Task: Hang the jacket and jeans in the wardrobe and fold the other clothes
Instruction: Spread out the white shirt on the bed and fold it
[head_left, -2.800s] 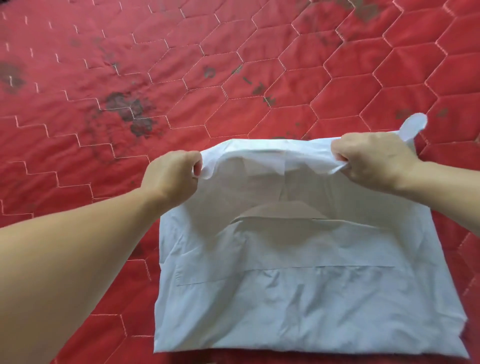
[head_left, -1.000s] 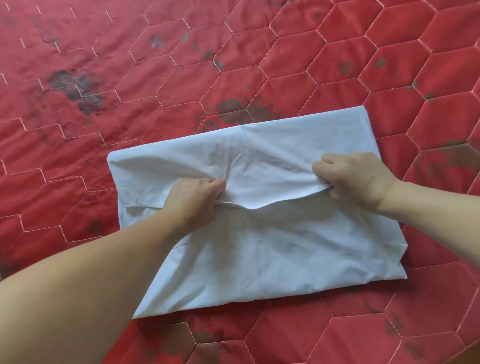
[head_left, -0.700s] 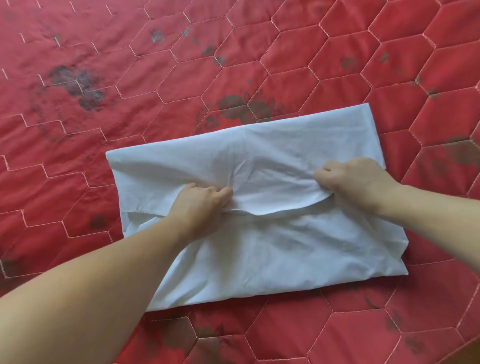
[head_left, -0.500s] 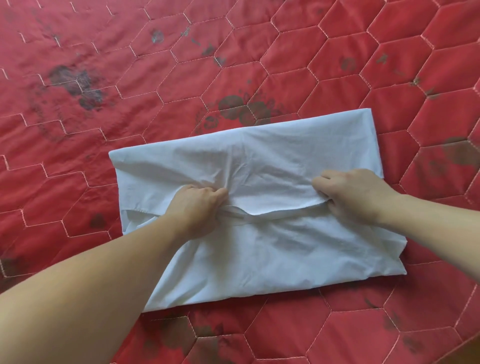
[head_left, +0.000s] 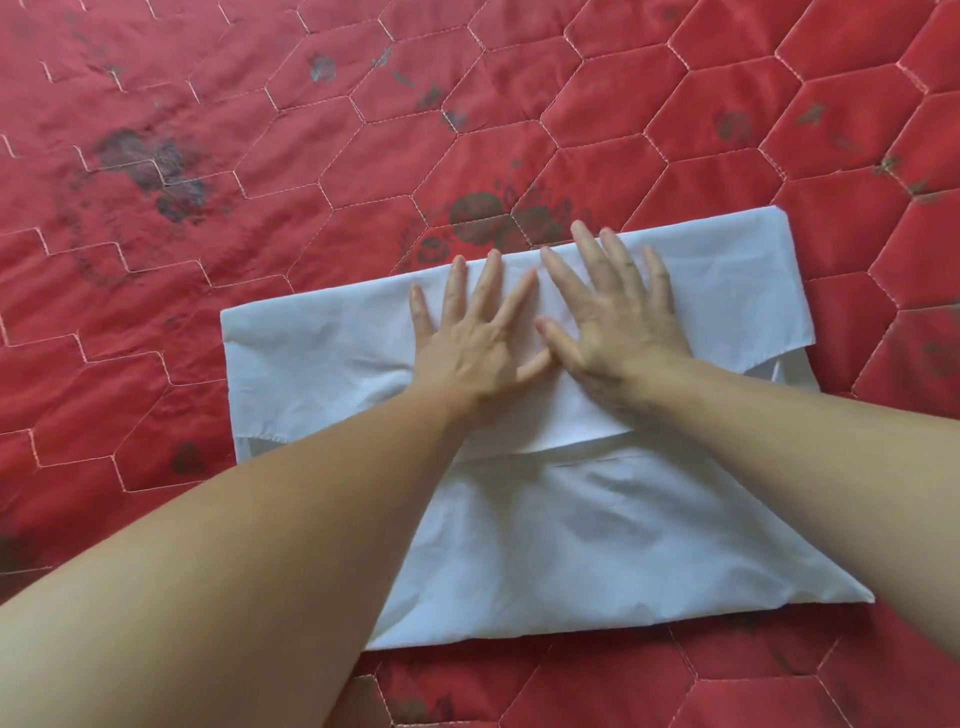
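left hand (head_left: 475, 338): flat, fingers spread, pressing folded white shirt (head_left: 597, 519) | right hand (head_left: 618, 317): flat, fingers spread, pressing beside it, thumbs near | shirt: lies on red quilt (head_left: 260, 156)

**Cloth on cloth: what the surfaces look like**

I see a white shirt (head_left: 597, 530) of thin woven cloth, matt, lightly creased, with fine stitched seams. Under it lies a red quilt (head_left: 649, 130) of padded fabric with a soft satin sheen; pale thread stitches it into hexagons, and dark faded flower prints mark it. My bare left hand (head_left: 475, 338) and right hand (head_left: 618, 317) press flat on the cloth.
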